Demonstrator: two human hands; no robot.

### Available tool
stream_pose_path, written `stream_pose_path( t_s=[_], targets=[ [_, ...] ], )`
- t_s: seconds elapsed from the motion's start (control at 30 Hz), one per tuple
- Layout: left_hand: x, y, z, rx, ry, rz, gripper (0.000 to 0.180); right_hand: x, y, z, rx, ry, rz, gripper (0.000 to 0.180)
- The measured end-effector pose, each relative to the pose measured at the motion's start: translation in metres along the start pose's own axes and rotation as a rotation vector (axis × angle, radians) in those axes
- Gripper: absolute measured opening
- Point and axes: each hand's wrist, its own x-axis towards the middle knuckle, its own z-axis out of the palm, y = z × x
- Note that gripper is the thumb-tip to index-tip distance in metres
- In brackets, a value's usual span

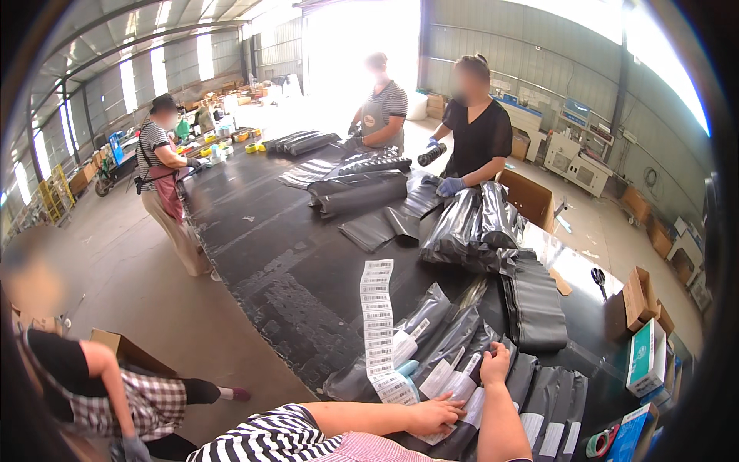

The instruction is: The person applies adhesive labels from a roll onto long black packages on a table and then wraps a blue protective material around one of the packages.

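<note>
Several long dark plastic-wrapped packages (550, 385) with white labels lie side by side on the black table (300, 308) in front of me. My left hand (435, 416) rests on one of them, its fingers stretched across a white label (464, 385). Just to the right, my right hand (495, 363) is bent over the upper part of the same group, its fingers curled together; whatever they pinch is too small to tell. A long strip of white barcode labels (378, 316) runs up the table left of my hands, its near end curling beside the packages.
A stack of flat black bags (535, 300) and a heap of shiny black bags (469, 227) lie farther off. Scissors (599, 279), a tape roll (600, 443) and small boxes (645, 358) are at the right. Two people work across the table, one at its far left; another person (100, 377) is near left.
</note>
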Motion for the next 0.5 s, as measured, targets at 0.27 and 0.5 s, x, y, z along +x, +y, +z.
stream_pose_path(
  t_s=[0.27, 0.5],
  targets=[
    [-0.010, -0.003, 0.001, -0.123, 0.308, 0.021, 0.025, -0.104, -0.040, -0.084, 0.895, -0.265, 0.249, 0.024],
    [-0.009, 0.055, -0.075, -0.184, 0.297, -0.086, 0.026, -0.155, -0.093, -0.131, 0.639, -0.387, 0.298, 0.025]
  ],
)
